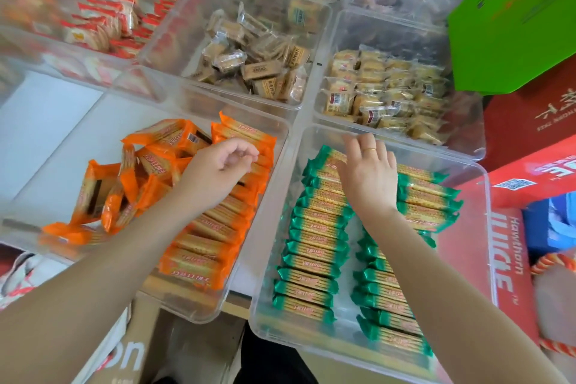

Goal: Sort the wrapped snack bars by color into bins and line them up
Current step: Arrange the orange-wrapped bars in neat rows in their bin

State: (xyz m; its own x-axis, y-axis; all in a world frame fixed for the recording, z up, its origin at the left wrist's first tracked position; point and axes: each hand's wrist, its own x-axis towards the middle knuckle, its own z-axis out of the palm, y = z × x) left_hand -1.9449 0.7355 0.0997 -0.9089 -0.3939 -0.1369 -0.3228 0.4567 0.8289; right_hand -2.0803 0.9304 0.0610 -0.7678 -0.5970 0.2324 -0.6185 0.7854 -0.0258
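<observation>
At the far left, behind, a clear bin holds red bars (103,19) standing in loose rows. Nearer, the orange bin (282,134) holds orange bars (199,246): on its left side they lie in a loose heap, some tilted on edge, and on its right side they lie flat in one row that runs from the near wall to the far wall. The left hand (215,171) hovers over the far part of this row with fingers curled toward the thumb; I cannot tell if it pinches anything. To the right, just beside, the green bin (480,171) holds green bars (311,262) in two tidy rows, side by side. The right hand (369,174) is over the far end of this bin, palm down, with fingers almost straight and spread; it seems to touch the bars between the two rows but grips nothing. A gold ring (369,150) sits on one finger. Behind these bins, other clear bins hold tan and yellow snacks (383,93). At the far right stand a green box (514,25) and red boxes (511,246).
</observation>
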